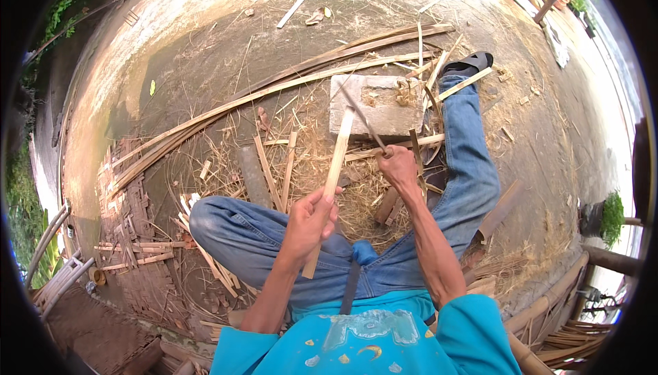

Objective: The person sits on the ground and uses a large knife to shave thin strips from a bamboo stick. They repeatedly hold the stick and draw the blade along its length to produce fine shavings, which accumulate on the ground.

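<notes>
My left hand [310, 219] grips a flat bamboo slat [333, 179] near its lower part, holding it upright and tilted slightly right. Its top end reaches the knife blade. My right hand [397, 167] is closed on the handle of a long dark knife [363, 121], whose blade slants up to the left and meets the slat's top end. Both hands work above my lap, over blue jeans [466, 169]. A grey stone block [373, 104] lies on the ground just beyond the slat and knife.
Long split bamboo strips [274, 87] curve across the dirt ground behind the block. Short slats and shavings [284, 162] litter the area around my legs. A woven bamboo mat [130, 238] lies at left. Bamboo poles [548, 299] lie at lower right.
</notes>
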A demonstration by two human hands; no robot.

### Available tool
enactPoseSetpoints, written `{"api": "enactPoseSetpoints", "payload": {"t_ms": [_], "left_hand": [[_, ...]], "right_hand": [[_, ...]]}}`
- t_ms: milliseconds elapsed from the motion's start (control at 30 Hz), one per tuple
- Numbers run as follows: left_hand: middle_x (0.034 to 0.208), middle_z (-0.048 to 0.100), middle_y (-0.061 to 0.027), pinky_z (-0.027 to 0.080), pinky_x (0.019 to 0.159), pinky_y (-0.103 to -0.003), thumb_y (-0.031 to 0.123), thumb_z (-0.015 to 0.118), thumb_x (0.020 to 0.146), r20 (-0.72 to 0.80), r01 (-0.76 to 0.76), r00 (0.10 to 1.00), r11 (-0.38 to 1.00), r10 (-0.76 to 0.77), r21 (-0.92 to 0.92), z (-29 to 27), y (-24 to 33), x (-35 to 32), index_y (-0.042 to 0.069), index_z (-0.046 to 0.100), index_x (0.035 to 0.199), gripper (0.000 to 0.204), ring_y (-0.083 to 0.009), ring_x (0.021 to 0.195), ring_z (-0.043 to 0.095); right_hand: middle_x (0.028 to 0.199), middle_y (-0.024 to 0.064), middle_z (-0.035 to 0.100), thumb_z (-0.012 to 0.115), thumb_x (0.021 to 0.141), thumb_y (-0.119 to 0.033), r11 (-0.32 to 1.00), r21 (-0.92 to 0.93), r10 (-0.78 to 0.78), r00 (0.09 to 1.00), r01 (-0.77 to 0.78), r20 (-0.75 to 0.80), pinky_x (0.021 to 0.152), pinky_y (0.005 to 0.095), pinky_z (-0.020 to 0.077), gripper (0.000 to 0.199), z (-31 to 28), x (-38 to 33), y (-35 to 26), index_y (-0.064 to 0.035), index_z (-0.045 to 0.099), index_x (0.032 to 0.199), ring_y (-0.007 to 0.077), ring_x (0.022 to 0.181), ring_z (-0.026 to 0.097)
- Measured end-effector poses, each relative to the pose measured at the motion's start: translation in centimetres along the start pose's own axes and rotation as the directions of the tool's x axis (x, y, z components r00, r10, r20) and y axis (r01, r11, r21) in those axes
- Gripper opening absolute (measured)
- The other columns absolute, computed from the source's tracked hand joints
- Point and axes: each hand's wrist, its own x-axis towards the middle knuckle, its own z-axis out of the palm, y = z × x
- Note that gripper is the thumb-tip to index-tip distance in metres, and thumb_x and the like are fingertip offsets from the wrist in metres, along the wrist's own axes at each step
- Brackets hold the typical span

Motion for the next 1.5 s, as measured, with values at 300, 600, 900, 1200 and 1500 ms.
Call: {"api": "enactPoseSetpoints", "payload": {"t_ms": [300, 600, 900, 1200, 1500], "left_hand": [[0.079, 0.061, 0.0000, 0.033, 0.044, -0.017, 0.023, 0.053, 0.111, -0.042, -0.002, 0.999, 0.999, 0.000, -0.044, -0.4, -2.5, -0.2, 0.003, 0.056, 0.140, 0.036, -0.0031, 0.051, 0.049], [0.071, 0.055, 0.0021, 0.030, 0.039, -0.017, 0.026, 0.053, 0.111, 0.006, 0.110, 0.994, 0.966, -0.112, -0.232, -0.1, -1.7, -0.5, 0.000, 0.053, 0.143, 0.041, -0.0011, 0.045, 0.042], [0.074, 0.046, 0.0010, 0.031, 0.038, -0.017, 0.023, 0.040, 0.115, 0.303, 0.344, 0.939, 0.500, -0.166, -0.795, -1.5, -3.2, -0.4, 0.002, 0.026, 0.160, 0.052, -0.0021, 0.044, 0.039], [0.075, 0.045, 0.0013, 0.031, 0.038, -0.017, 0.021, 0.040, 0.115, 0.328, 0.363, 0.931, 0.512, -0.163, -0.778, -2.3, -3.8, -0.7, 0.004, 0.027, 0.160, 0.050, -0.0011, 0.046, 0.039], [0.074, 0.046, -0.0001, 0.034, 0.038, -0.018, 0.019, 0.038, 0.115, 0.398, 0.411, 0.906, 0.534, -0.146, -0.739, -1.7, -3.6, -2.8, 0.003, 0.025, 0.160, 0.050, -0.0013, 0.045, 0.041]], "right_hand": [[0.068, 0.0172, 0.070, 0.072, 0.086, -0.031, 0.988, 0.047, -0.154, 0.983, 0.150, 0.097, 0.064, 0.0455, 0.0551, 0.027, -3.4, -2.2, -2.3, -0.0051, 0.072, 0.078, 0.0360, 0.063, 0.069], [0.069, 0.0166, 0.069, 0.074, 0.083, -0.029, 0.963, -0.044, -0.261, 0.961, 0.266, 0.090, 0.062, 0.0487, 0.0541, 0.023, -1.7, -4.6, -1.9, -0.0067, 0.071, 0.078, 0.0360, 0.066, 0.071], [0.066, 0.0180, 0.066, 0.073, 0.087, -0.031, 0.970, 0.047, -0.240, 0.968, 0.237, 0.078, 0.060, 0.0449, 0.0514, 0.028, -3.7, -3.0, -1.9, -0.0042, 0.071, 0.080, 0.0345, 0.062, 0.068], [0.068, 0.0141, 0.069, 0.074, 0.085, -0.033, 0.942, -0.094, -0.318, 0.947, 0.322, 0.055, 0.058, 0.0466, 0.0524, 0.022, -1.7, -4.2, -1.3, -0.0105, 0.074, 0.086, 0.0344, 0.061, 0.068], [0.077, 0.0225, 0.072, 0.071, 0.086, -0.039, 0.994, -0.104, 0.026, 0.999, -0.028, -0.027, 0.067, 0.0494, 0.0555, 0.033, -1.2, 1.5, 2.4, -0.0067, 0.077, 0.088, 0.0417, 0.073, 0.071]]}}
